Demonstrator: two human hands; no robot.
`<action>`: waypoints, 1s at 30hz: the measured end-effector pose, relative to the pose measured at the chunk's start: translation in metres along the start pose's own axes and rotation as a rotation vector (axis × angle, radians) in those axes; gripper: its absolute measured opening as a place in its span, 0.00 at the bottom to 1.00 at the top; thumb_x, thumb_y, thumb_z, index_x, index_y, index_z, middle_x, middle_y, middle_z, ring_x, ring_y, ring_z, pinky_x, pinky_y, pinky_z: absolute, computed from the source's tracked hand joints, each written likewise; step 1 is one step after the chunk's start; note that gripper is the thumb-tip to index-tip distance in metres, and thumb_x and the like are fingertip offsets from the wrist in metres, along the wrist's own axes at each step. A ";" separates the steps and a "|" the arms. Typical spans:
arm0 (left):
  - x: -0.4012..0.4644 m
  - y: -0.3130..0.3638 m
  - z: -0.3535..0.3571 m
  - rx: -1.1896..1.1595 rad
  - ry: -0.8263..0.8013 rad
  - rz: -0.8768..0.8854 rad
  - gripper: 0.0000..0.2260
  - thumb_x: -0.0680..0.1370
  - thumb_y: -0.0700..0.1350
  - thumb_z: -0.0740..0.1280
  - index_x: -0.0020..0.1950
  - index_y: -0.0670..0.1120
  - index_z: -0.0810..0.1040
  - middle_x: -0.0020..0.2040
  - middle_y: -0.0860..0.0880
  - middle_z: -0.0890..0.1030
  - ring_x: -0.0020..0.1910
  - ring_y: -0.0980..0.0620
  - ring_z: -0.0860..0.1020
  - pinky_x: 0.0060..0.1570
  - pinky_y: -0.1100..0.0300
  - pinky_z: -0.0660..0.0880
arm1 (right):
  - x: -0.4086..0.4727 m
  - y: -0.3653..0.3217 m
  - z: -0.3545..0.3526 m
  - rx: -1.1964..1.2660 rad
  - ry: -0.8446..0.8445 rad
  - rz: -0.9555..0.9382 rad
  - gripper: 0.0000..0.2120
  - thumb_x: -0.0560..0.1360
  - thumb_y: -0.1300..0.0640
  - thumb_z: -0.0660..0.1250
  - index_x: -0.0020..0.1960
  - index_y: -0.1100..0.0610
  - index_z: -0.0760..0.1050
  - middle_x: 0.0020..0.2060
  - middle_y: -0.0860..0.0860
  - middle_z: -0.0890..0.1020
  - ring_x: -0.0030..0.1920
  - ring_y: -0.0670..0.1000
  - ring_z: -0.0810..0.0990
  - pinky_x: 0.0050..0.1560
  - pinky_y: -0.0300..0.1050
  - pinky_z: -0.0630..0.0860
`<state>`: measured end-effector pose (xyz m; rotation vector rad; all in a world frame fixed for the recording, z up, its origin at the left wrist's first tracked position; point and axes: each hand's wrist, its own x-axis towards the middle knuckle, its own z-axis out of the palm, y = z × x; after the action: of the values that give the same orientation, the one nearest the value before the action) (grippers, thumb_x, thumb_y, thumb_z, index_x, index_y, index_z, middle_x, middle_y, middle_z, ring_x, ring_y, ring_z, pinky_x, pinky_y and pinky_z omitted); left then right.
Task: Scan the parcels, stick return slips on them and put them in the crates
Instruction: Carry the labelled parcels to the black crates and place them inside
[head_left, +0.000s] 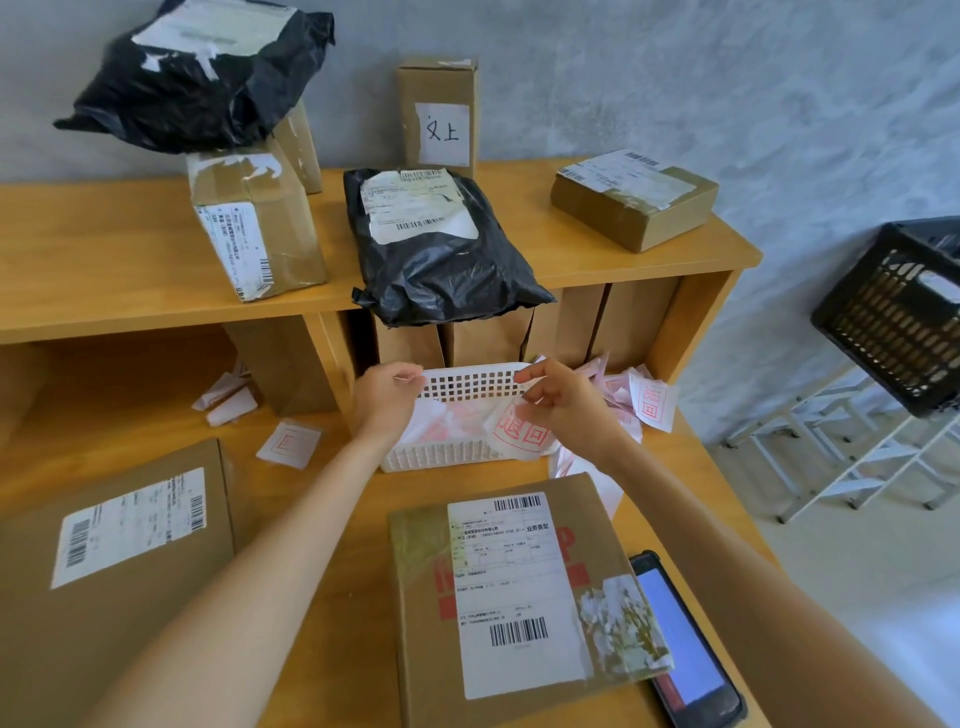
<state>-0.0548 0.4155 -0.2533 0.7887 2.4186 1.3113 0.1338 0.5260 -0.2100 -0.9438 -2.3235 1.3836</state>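
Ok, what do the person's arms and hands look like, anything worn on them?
Both arms are bare as far as the picture shows: no sleeves, gloves, watch or bracelet. The left hand and right hand show no rings that I can make out. The nails look short and unpainted, though they are small in this view.

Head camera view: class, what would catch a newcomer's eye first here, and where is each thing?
Most striking are the two hands, left hand and right hand, meeting over the white basket at the centre, with the right hand pinching a return slip stamped in red. Just below lies a cardboard parcel with a large white label, a handheld scanner beside it. Black bag parcels sit on the shelf above.
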 end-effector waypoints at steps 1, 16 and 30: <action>-0.007 0.008 -0.003 -0.088 -0.079 -0.016 0.08 0.78 0.42 0.68 0.55 0.42 0.82 0.50 0.48 0.83 0.49 0.50 0.80 0.51 0.60 0.75 | 0.000 -0.003 0.003 -0.001 -0.014 -0.006 0.12 0.75 0.66 0.69 0.57 0.56 0.73 0.47 0.53 0.81 0.48 0.50 0.79 0.47 0.43 0.79; -0.096 0.035 -0.004 -0.454 -0.427 -0.203 0.09 0.74 0.44 0.73 0.48 0.39 0.80 0.43 0.44 0.84 0.40 0.50 0.82 0.45 0.58 0.81 | -0.026 -0.002 0.007 0.103 -0.122 -0.019 0.14 0.74 0.67 0.69 0.56 0.54 0.74 0.43 0.51 0.82 0.43 0.46 0.80 0.42 0.34 0.76; -0.195 0.068 0.014 -0.509 -0.164 -0.254 0.03 0.76 0.37 0.69 0.45 0.40 0.83 0.38 0.49 0.86 0.37 0.53 0.84 0.38 0.63 0.79 | -0.106 0.028 -0.040 0.085 -0.176 0.030 0.04 0.75 0.58 0.71 0.47 0.55 0.76 0.43 0.48 0.82 0.38 0.42 0.80 0.31 0.31 0.74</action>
<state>0.1325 0.3410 -0.2071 0.4139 1.8591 1.5844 0.2454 0.4927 -0.2039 -0.8673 -2.3611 1.6235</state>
